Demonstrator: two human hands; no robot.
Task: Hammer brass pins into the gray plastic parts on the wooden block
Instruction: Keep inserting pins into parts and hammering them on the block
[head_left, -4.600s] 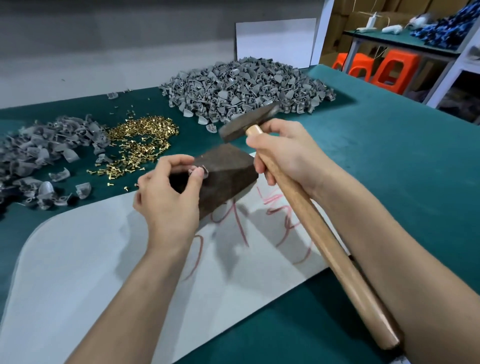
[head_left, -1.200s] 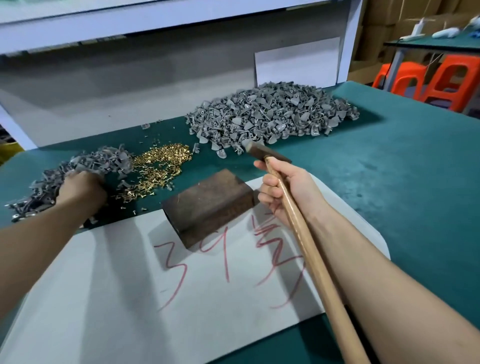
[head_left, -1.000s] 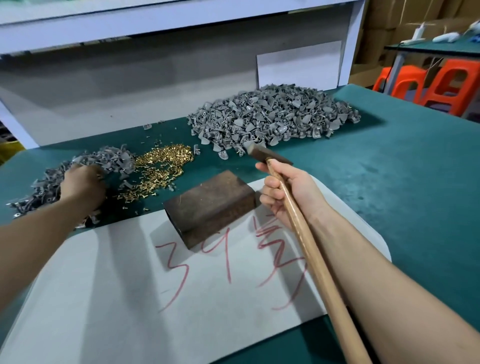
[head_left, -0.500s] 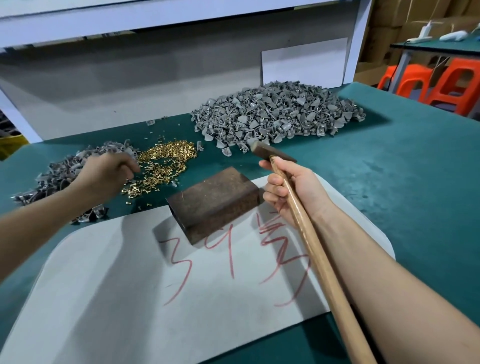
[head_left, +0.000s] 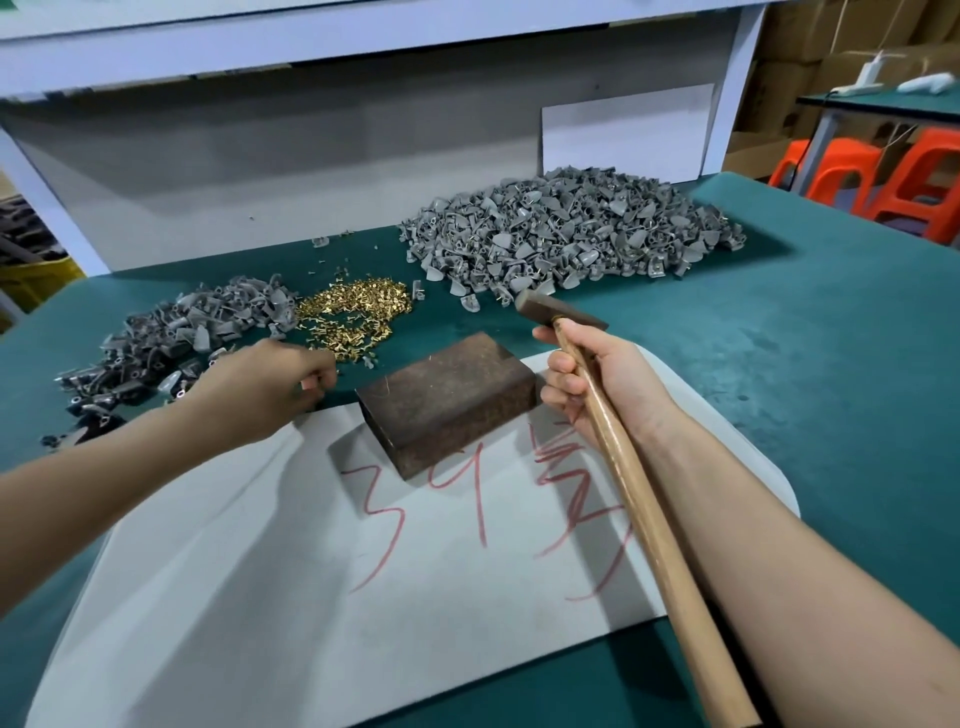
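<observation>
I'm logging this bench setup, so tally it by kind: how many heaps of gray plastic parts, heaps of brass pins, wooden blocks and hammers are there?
Heaps of gray plastic parts: 2, the large far heap and the smaller left heap
Heap of small brass pins: 1
Dark brown wooden block: 1
Wooden-handled hammer, held in the right hand: 1
Total: 5

Factory assembly workshop: heaped gray plastic parts (head_left: 566, 228), stacked cartons (head_left: 810, 26)
</observation>
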